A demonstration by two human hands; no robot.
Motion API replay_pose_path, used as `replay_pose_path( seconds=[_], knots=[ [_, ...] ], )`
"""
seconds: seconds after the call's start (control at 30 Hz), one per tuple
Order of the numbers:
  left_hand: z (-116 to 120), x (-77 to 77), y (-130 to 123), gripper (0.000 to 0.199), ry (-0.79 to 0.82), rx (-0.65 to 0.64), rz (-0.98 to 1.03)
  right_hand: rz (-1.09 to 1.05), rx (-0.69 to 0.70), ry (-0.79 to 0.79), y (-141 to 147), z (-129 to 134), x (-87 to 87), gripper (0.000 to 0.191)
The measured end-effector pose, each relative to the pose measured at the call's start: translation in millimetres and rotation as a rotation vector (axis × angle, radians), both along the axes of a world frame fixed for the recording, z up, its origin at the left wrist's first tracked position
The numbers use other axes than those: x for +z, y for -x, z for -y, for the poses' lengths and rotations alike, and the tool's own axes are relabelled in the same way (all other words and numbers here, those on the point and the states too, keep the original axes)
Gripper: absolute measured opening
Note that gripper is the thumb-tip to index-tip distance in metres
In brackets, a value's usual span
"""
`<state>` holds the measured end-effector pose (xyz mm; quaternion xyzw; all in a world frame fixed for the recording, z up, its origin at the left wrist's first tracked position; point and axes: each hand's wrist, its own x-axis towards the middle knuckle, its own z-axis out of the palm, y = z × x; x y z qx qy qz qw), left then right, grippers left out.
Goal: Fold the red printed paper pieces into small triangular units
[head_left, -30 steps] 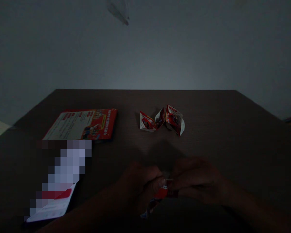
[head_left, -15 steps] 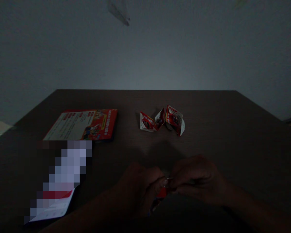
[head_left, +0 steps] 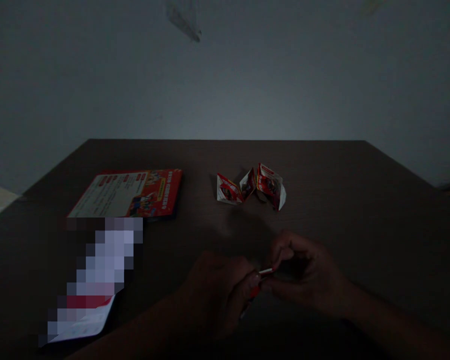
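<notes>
In the dim light my left hand is closed, with thumb and fingers pinching a small red printed paper that has a pale edge. Most of this paper is hidden behind the fingers. My right hand is at the paper's right end, its curled fingertips at the pale edge and its thumb just below. Beyond both hands, a zigzag-folded red and white printed paper stands on the table.
On the left lies a red and white printed booklet or flat box. Nearer to me is a lit phone-like screen, mostly pixelated. A pale wall rises behind the table's far edge.
My right fingers have lifted and curled at the paper's edge, with a wider gap between fingers and thumb. More of the pale edge shows. My left hand stays almost in place.
</notes>
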<state>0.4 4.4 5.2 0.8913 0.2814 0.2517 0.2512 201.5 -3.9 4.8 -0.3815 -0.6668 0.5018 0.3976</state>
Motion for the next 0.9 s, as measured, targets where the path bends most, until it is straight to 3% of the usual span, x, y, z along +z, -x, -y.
replay_pose_path(
  seconds=[0.17, 0.33, 0.57, 0.73, 0.9],
  knots=[
    [0.5, 1.6, -0.5, 0.013, -0.057, -0.032, 0.007, -0.021, 0.024, 0.091, 1.4, 0.5, 2.7, 0.027],
    [2.2, 0.6, -0.7, 0.012, 0.007, -0.031, -0.010, -0.006, 0.019, 0.093, 1.0, 1.0, 3.3, 0.027],
    [2.5, 0.9, -1.7, 0.013, -0.088, 0.004, -0.036, 0.013, 0.025, 0.056, 0.7, 1.5, 3.2, 0.023],
    [0.6, 1.6, -1.8, 0.020, -0.032, -0.052, -0.015, -0.003, 0.024, 0.025, 0.7, 1.0, 1.2, 0.022],
    [1.3, 1.7, -0.2, 0.021, 0.041, -0.049, 0.088, 0.018, 0.130, 0.025, -1.2, -0.9, 5.3, 0.009]
  ],
)
